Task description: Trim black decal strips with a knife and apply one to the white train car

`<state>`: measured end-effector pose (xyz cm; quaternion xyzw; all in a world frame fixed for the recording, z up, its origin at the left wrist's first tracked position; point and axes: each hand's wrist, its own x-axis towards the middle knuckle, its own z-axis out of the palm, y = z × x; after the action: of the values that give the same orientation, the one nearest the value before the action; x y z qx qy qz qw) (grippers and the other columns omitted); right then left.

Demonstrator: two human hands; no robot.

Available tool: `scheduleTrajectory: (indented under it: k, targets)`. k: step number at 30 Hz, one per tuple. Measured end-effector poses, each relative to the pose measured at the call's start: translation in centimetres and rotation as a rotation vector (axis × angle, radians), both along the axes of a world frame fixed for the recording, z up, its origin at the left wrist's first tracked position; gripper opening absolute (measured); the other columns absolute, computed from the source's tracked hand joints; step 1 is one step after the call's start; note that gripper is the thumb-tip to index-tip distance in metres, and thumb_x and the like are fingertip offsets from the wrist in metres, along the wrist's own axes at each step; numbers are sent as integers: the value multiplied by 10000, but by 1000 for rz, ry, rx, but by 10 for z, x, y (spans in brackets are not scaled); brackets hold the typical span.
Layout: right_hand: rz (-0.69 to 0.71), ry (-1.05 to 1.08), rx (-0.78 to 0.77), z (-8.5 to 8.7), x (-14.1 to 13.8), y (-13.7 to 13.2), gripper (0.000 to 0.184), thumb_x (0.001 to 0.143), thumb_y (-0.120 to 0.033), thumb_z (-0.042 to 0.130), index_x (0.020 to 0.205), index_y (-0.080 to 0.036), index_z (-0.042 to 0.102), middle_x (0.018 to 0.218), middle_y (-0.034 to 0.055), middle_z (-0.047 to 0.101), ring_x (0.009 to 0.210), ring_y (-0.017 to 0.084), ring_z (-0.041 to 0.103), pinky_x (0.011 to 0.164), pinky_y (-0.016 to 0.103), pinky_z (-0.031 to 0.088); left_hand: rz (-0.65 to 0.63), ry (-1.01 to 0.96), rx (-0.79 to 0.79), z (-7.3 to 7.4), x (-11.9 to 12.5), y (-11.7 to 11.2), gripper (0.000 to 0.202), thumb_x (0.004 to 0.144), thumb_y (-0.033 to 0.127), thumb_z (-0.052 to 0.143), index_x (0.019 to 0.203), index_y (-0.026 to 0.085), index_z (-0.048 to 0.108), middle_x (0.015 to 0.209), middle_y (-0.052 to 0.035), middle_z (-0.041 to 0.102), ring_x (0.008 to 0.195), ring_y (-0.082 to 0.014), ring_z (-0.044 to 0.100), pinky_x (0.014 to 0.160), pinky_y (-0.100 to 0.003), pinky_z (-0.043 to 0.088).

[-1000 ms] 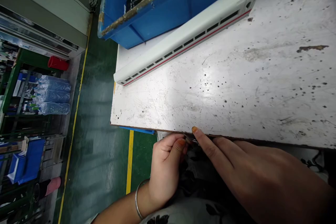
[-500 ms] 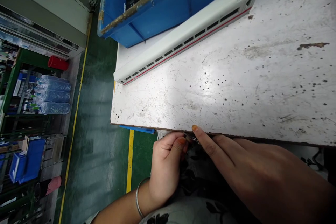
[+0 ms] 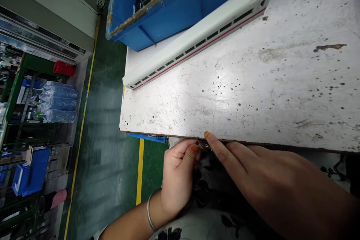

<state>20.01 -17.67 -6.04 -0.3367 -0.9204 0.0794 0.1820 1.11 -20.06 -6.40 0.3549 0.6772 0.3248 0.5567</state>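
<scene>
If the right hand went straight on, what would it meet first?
The right hand would likely meet the near edge of the table first, though depth is unclear from here.

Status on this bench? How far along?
Looks done: the white train-model shell lies whole on the steel-topped bench. In hand: the left hand and right hand pinch a small metal piece under the bench edge. Left: dark strips sit in the blue crate; how much remains can't be told.
</scene>
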Motion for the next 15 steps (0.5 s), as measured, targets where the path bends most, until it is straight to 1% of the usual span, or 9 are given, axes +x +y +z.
scheduleTrajectory:
  k: [2, 5, 9, 11, 15]
  targets:
    - [4, 8, -10, -1, 0, 1, 661, 753, -46, 488, 1403, 66, 465, 929, 171, 688, 515, 190, 570, 481, 376, 565, 6, -1, 4, -1, 0, 0, 382, 948, 424, 585, 663, 170, 566, 606, 29, 458, 574, -96, 371, 536, -239, 315]
    - [-5, 10, 22, 0, -1, 2, 627, 760, -35, 473, 1378, 73, 490, 926, 184, 690, 567, 218, 617, 438, 351, 541, 9, -6, 11, -1, 1, -1, 386, 951, 426, 581, 660, 174, 560, 608, 32, 454, 578, -97, 370, 538, -240, 315]
    - [-15, 0, 66, 3, -4, 0, 575, 770, -24, 462, 1328, 95, 533, 888, 205, 695, 617, 250, 665, 318, 285, 413, 11, -20, 14, -3, 1, -2, 389, 954, 432, 579, 661, 177, 552, 617, 32, 453, 591, -100, 371, 551, -247, 317]
    - [-21, -5, 80, 4, -4, -1, 549, 779, -16, 457, 1308, 97, 551, 848, 196, 693, 591, 247, 661, 299, 281, 379, 17, -36, 14, -3, 1, -2, 392, 954, 440, 580, 665, 177, 550, 620, 32, 455, 594, -101, 375, 556, -250, 321]
    - [-22, -13, 59, 4, -5, 1, 547, 796, -10, 446, 1325, 80, 552, 751, 144, 660, 505, 216, 597, 317, 298, 400, 24, -34, 13, -4, 1, -2, 389, 952, 438, 585, 665, 177, 554, 619, 33, 457, 588, -98, 378, 551, -247, 324]
